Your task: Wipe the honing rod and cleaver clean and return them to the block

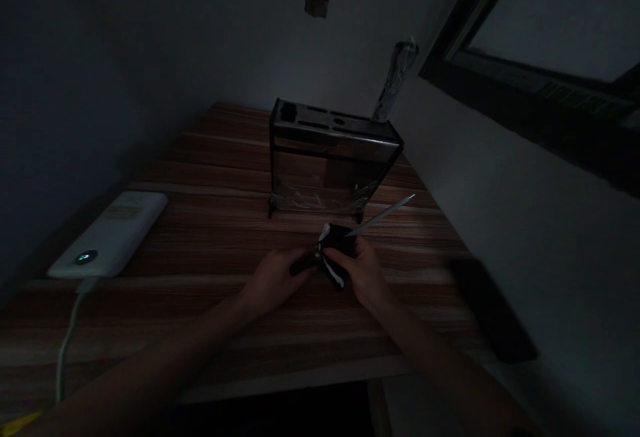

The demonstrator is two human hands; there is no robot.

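My left hand is closed around the black handle of a knife. Its thin, pale blade points up and to the right. A black cloth with white edges is folded about the blade near the handle. My right hand pinches this cloth, thumb on top and fingers beneath. Just beyond the hands stands a knife rack with a slotted metal top and a black frame. One long item in a patterned or clear wrap sticks up from its right end. Dim light hides the finer details.
On the left lies a white power bank with a lit display and a pale cable running off the near edge. A dark flat object like a phone lies at the right edge. Walls enclose the wood-grain table behind and to the right.
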